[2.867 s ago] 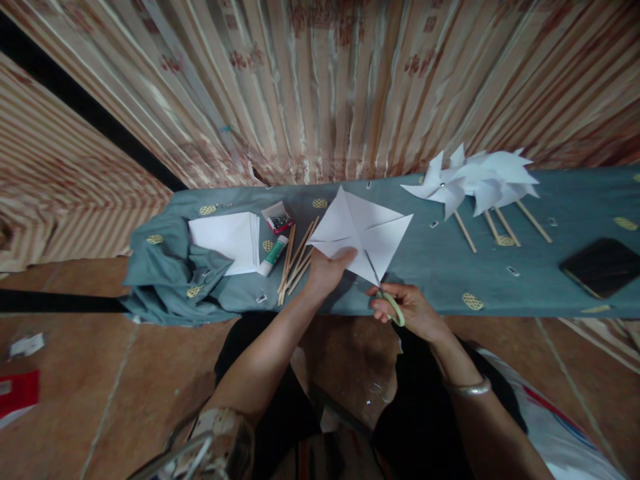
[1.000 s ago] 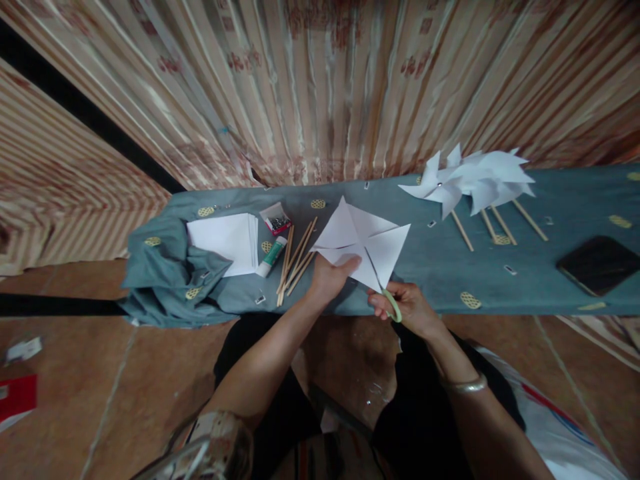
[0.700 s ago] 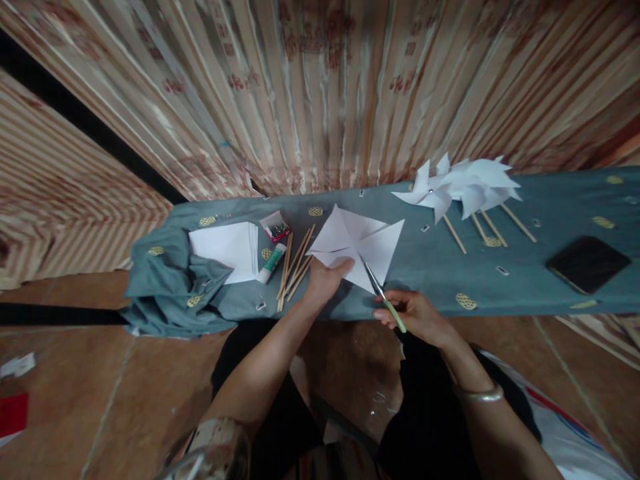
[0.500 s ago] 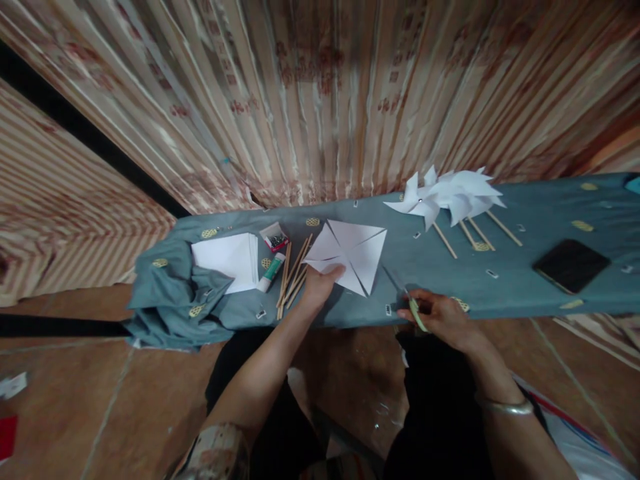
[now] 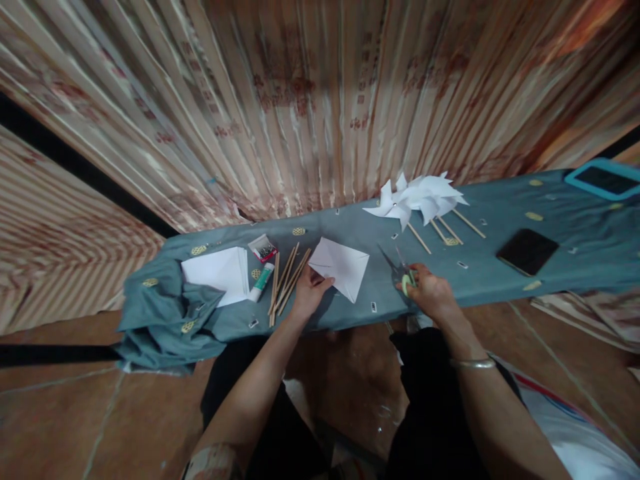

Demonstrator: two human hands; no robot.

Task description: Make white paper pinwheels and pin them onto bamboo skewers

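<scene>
My left hand (image 5: 311, 291) pinches the near left edge of a white square of paper (image 5: 342, 264), which has slits running in from its corners. To its right, my right hand (image 5: 431, 291) grips the yellow-green handles of a pair of scissors (image 5: 408, 283); the blades point away and to the left, spread apart, clear of the paper. Wooden sticks (image 5: 287, 283) lie just left of my left hand. Beyond the scissors, several white paper pinwheels (image 5: 423, 197) on wooden sticks lie overlapping.
A blue-green cloth (image 5: 480, 267) covers the narrow table. At left are a stack of white paper (image 5: 220, 270), a glue stick (image 5: 261, 283) and a small box of pins (image 5: 263, 248). At right lie a black phone (image 5: 527, 252) and a blue-framed tablet (image 5: 603, 179). A pleated curtain (image 5: 310, 100) hangs behind.
The view has shifted a little to the right. The scissors' blades have spread apart and sit closer to the table's middle. My left hand keeps hold of the paper, whose slits now look narrower.
</scene>
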